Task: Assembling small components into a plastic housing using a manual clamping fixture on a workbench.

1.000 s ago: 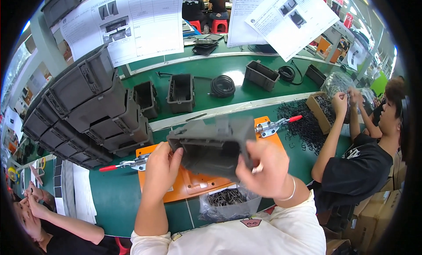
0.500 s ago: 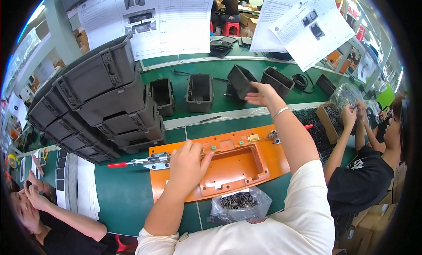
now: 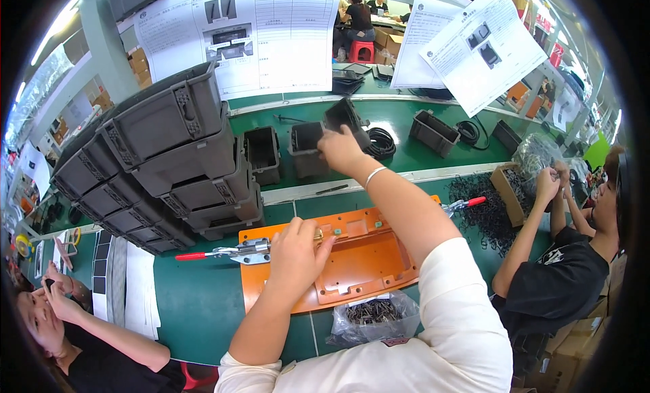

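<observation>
My right hand [image 3: 340,149] reaches far forward over the green belt and grips a dark grey plastic box part [image 3: 344,113], tilted beside another open grey box [image 3: 304,142]. My left hand [image 3: 296,253] rests on the left end of the orange fixture plate [image 3: 365,261], fingers curled by a small brass piece. A red-handled toggle clamp [image 3: 229,252] sits just left of that hand.
Stacked grey bins [image 3: 162,163] lean at the left. More grey boxes [image 3: 433,131] and a black cable coil [image 3: 382,142] lie on the belt. A clear bag of small black clips [image 3: 372,315] sits near me. One person sorts black parts [image 3: 484,210] at the right; another sits lower left.
My right hand has carried the grey box part from above the orange fixture out to the belt, leftwards toward the row of boxes. My left hand settled on the fixture's left end.
</observation>
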Motion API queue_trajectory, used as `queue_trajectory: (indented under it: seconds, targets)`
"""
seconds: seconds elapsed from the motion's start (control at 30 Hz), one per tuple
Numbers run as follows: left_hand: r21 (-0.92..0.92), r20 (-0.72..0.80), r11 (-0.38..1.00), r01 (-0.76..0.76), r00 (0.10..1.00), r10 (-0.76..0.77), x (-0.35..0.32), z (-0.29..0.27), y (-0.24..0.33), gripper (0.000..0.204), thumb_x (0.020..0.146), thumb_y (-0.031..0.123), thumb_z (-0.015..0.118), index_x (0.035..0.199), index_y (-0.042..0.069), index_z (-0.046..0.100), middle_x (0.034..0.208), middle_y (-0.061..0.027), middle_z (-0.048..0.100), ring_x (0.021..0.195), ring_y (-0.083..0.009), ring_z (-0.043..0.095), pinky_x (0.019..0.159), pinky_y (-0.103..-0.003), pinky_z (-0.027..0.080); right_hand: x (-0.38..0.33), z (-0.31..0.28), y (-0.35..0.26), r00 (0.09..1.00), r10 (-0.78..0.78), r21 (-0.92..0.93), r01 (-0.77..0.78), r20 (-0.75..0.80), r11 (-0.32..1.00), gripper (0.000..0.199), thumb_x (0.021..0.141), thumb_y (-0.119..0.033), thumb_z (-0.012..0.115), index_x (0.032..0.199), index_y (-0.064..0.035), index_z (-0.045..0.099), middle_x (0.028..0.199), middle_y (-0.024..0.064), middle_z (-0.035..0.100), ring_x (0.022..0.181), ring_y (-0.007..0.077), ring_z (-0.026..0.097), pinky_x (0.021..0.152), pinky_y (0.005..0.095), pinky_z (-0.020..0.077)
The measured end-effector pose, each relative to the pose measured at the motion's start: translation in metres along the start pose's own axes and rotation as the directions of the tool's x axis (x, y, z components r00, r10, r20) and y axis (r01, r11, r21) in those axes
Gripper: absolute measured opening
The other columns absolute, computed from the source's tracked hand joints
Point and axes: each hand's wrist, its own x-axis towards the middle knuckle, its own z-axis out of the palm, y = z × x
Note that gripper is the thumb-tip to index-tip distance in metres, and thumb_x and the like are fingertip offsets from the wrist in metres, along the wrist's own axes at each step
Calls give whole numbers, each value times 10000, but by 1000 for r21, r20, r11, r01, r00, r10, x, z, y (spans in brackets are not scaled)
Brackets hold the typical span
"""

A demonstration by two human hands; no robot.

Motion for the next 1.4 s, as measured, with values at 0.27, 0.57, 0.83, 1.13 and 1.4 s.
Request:
queue_trajectory:
  seconds: [0.27, 0.57, 0.83, 1.13, 1.4]
  targets:
    - [-105, -442, 977, -184, 889, 120, 4, -4, 14, 1122, 616, 320, 868, 1443, 20, 170, 1467, -273, 163, 1347, -442, 226, 1071, -523, 282, -126, -128, -93, 824, -153, 168, 286, -546, 943, 248, 713, -211, 706, 839, -70, 545, 775, 85, 544, 797, 264, 576, 899, 503, 395]
    - [-386, -204, 865, -319, 945, 257, -18, 8, 6, 1034, 457, 329, 927, 1270, 70, 343, 1255, -204, 385, 1132, -342, 449, 963, -456, 359, -237, -139, -94, 982, -74, 381, 137, -175, 915, 374, 739, -234, 676, 1062, -85, 563, 875, 49, 543, 854, 210, 568, 750, 344, 415]
    - [-291, 137, 949, -123, 976, 168, -13, -25, 15, 949, 374, 306, 942, 1149, 88, 439, 1352, -238, 353, 1276, -419, 364, 1029, -484, 335, -256, -123, -105, 964, -43, 389, 145, -261, 910, 302, 674, -81, 633, 969, -68, 572, 807, 62, 512, 787, 219, 543, 667, 330, 405]
    - [-96, 303, 973, -211, 925, 230, -11, -35, 11, 939, 322, 576, 856, 1052, 66, 559, 1406, -210, 388, 1339, -420, 327, 1079, -591, 213, -289, -119, -41, 766, 349, 645, 111, -541, 756, 47, 797, -56, 668, 823, -27, 641, 790, 80, 649, 696, 212, 634, 621, 291, 500]
    - [-63, 307, 975, -215, 925, 224, -8, -30, 9, 919, 317, 588, 829, 1041, 66, 611, 1474, -208, 345, 1381, -407, 288, 1069, -643, 143, -380, 18, 92, 181, 971, 278, -935, -154, 219, 257, 756, -124, 747, 967, -5, 659, 947, 182, 640, 878, 321, 632, 785, 382, 507]
